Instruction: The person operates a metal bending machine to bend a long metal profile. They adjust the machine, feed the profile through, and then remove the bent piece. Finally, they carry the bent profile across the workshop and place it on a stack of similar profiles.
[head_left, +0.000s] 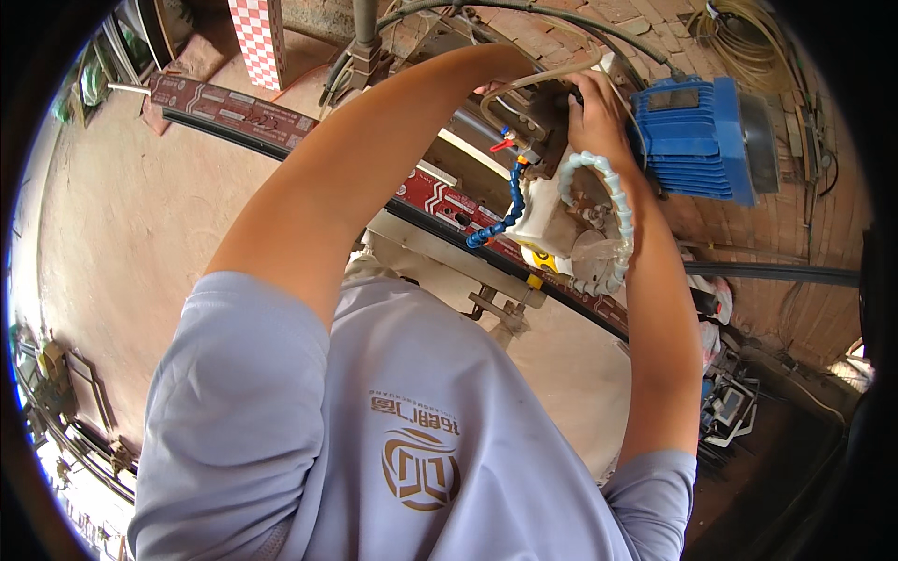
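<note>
Both my arms reach forward over a machine with a blue motor [687, 140]. My right hand [601, 117] is at the machine's far side, left of the motor; its fingers curl round a dark part too hidden to name. My left hand [488, 87] is mostly behind my forearm, with only a bit of it showing near a beige hose [543, 77]. Between the arms are a small valve with a red lever [503, 145], a blue segmented coolant hose [515, 201] and a pale segmented hose [620, 201], which curves beside my right forearm.
A long dark metal profile with red printed film [234, 112] crosses under the machine from upper left to lower right. A red-and-white checkered post [256, 42] stands at the back left. Coiled tubing [744, 42] lies at the back right, and black cables arch behind the machine.
</note>
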`<state>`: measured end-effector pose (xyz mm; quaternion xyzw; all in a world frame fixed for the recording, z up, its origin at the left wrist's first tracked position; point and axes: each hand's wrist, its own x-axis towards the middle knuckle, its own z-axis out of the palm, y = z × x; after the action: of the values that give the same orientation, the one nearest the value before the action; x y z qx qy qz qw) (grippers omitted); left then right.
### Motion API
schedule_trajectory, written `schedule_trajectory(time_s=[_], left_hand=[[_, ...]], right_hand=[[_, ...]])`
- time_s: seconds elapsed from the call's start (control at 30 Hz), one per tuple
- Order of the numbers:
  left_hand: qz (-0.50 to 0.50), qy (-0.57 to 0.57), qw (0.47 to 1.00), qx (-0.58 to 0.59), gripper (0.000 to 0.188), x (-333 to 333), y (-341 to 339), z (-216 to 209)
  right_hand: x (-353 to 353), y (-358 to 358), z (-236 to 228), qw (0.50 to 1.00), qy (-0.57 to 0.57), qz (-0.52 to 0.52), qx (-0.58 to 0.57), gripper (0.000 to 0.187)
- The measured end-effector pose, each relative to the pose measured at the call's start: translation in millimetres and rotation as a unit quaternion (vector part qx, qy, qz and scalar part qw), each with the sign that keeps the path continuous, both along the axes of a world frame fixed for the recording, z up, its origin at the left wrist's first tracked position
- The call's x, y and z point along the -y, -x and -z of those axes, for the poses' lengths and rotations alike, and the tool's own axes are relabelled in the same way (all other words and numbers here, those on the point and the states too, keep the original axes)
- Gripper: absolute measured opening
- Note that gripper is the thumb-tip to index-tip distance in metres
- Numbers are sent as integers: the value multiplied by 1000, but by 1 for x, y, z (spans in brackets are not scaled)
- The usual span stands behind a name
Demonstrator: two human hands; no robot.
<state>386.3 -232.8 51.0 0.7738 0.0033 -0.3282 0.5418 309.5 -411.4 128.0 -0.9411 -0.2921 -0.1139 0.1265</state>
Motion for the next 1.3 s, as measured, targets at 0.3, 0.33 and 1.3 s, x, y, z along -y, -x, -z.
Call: schedule_trajectory(time_s=[0.3, 0.33, 1.3], left_hand=[[17, 23, 999, -40, 42, 11, -5, 18], [28, 27, 998, -41, 40, 10, -5, 17], [-22, -18, 989, 145, 55, 7, 13, 8]], right_hand=[[3, 0, -5, 992, 117, -9, 42, 39], [3, 1, -6, 992, 122, -5, 32, 38], [1, -1, -11, 972, 230, -2, -46, 38]])
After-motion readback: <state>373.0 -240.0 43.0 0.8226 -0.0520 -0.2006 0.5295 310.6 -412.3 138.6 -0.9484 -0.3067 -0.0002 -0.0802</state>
